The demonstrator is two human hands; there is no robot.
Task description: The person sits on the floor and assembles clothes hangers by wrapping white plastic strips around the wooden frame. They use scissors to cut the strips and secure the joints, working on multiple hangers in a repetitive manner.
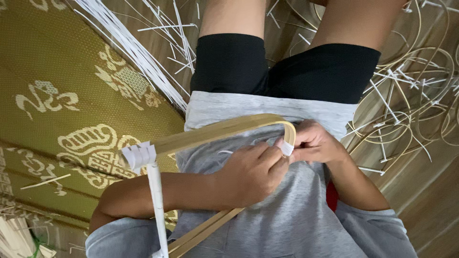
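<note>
A bent bamboo strip frame (pixel 215 131) lies across my lap and curves sharply at its right end. A white strip binding (pixel 287 148) is wrapped around that bend. My left hand (pixel 253 174) pinches the white binding with thumb and fingers. From the other side, my right hand (pixel 315 143) grips the curved end of the frame. A second white binding (pixel 138 155) sits at the frame's left end, where a white wrapped rod (pixel 157 205) runs down to the lower strips (pixel 205 234).
A green and gold patterned mat (pixel 57 95) covers the floor at left. A bundle of thin white strips (pixel 134 48) lies at the top beside my legs. Bent cane hoops and loose white offcuts (pixel 406 105) are scattered on the wooden floor at right.
</note>
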